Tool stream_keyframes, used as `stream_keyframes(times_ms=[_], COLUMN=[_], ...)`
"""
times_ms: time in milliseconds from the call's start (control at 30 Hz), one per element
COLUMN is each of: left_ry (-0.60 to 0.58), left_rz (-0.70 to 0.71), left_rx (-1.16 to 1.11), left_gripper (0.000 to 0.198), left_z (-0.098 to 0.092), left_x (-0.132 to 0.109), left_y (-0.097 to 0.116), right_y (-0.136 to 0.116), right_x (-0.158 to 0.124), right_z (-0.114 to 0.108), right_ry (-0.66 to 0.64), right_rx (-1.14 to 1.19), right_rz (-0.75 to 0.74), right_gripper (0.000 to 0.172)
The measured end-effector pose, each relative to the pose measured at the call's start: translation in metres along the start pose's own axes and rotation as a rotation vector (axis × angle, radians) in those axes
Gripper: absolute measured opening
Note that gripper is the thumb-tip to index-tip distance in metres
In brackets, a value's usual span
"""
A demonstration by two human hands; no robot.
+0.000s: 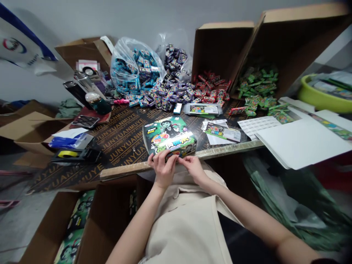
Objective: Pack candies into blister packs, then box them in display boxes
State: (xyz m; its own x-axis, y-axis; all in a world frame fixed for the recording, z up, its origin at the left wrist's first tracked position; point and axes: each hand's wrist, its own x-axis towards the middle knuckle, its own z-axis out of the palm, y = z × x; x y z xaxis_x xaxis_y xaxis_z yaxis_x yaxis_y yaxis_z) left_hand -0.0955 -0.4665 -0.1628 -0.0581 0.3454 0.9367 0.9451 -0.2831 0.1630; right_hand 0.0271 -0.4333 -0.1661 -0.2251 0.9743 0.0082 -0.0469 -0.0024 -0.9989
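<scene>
A closed green and black printed box (pixel 169 134) lies at the table's front edge, its near side toward me. My left hand (pixel 164 167) has its fingers bent against the front left part of that box, thumb and forefinger near the front face. Beside it my right hand (pixel 192 168) is pinched at the box's front lower edge, its fingertips nearly meeting the left ones. Whatever is between the fingertips is too small to make out. To the right of the box lies a flat printed card (pixel 222 132) on white papers, and behind is a clear tray with a printed label (pixel 204 109).
Blue (pixel 143 68), purple (pixel 170 93), red (pixel 211 86) and green (pixel 258 82) packets are piled at the back. White card sheets (pixel 305 137) lie right. A tape dispenser (pixel 74 156) and bottles (pixel 97 102) stand left. Below is a carton (pixel 44 229) with green boxes.
</scene>
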Motion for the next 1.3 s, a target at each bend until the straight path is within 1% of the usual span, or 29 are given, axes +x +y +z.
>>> stream_keyframes(times_ms=[133, 167, 233, 267, 300, 400, 433, 467, 533, 600, 700, 800, 867, 967, 1133, 1200, 1300], left_ry=[-0.002, 0.001, -0.014, -0.057, -0.136, -0.481, -0.569, -0.629, -0.682, -0.690, -0.672, -0.668, -0.665, -0.652, -0.653, -0.665, -0.684], left_rz=[0.025, 0.010, -0.048, -0.067, -0.065, 0.043, 0.082, 0.112, 0.151, 0.180, 0.223, 0.278, 0.310, 0.329, 0.311, 0.308, 0.307], left_rx=[0.004, 0.005, 0.018, 0.030, 0.046, 0.109, 0.133, 0.159, 0.205, 0.238, 0.247, 0.220, 0.208, 0.203, 0.191, 0.199, 0.188], left_gripper=[0.006, 0.008, 0.023, 0.032, 0.039, 0.051, 0.053, 0.056, 0.057, 0.053, 0.049, 0.049, 0.049, 0.052, 0.059, 0.060, 0.055], left_z=[0.012, 0.013, 0.009, 0.005, -0.001, -0.021, -0.026, -0.029, -0.030, -0.027, -0.022, -0.022, -0.023, -0.025, -0.037, -0.044, -0.052], left_x=[-0.004, -0.004, 0.000, 0.004, 0.009, 0.026, 0.029, 0.032, 0.032, 0.029, 0.026, 0.028, 0.031, 0.032, 0.024, 0.023, 0.031], left_y=[-0.008, -0.009, -0.009, -0.008, -0.007, -0.006, -0.006, -0.007, -0.010, -0.013, -0.020, -0.027, -0.030, -0.029, -0.020, -0.016, -0.010], right_y=[0.012, 0.013, 0.014, 0.013, 0.013, 0.011, 0.010, 0.009, 0.006, 0.002, -0.004, -0.006, -0.005, 0.000, 0.008, 0.010, 0.011], right_x=[0.012, 0.012, 0.012, 0.012, 0.011, 0.012, 0.013, 0.015, 0.018, 0.020, 0.020, 0.016, 0.012, 0.006, -0.011, -0.017, -0.021], right_z=[0.006, 0.007, 0.008, 0.008, 0.007, 0.006, 0.005, 0.004, 0.002, 0.002, 0.004, 0.006, 0.007, 0.008, 0.012, 0.013, 0.008], right_ry=[0.060, 0.075, 0.106, 0.118, 0.127, 0.134, 0.131, 0.128, 0.129, 0.138, 0.184, 0.239, 0.258, 0.238, 0.218, 0.175, 0.055], right_rx=[-0.029, -0.046, -0.086, -0.110, -0.134, -0.205, -0.233, -0.268, -0.367, -0.485, -0.615, -0.652, -0.630, -0.499, -0.129, 0.001, 0.166], right_rz=[-0.040, -0.049, -0.058, -0.058, -0.056, -0.069, -0.080, -0.091, -0.109, -0.113, -0.115, -0.140, -0.153, -0.125, -0.004, 0.078, 0.216], right_gripper=[0.034, 0.033, 0.034, 0.035, 0.037, 0.040, 0.041, 0.042, 0.044, 0.044, 0.042, 0.040, 0.040, 0.040, 0.040, 0.039, 0.037])
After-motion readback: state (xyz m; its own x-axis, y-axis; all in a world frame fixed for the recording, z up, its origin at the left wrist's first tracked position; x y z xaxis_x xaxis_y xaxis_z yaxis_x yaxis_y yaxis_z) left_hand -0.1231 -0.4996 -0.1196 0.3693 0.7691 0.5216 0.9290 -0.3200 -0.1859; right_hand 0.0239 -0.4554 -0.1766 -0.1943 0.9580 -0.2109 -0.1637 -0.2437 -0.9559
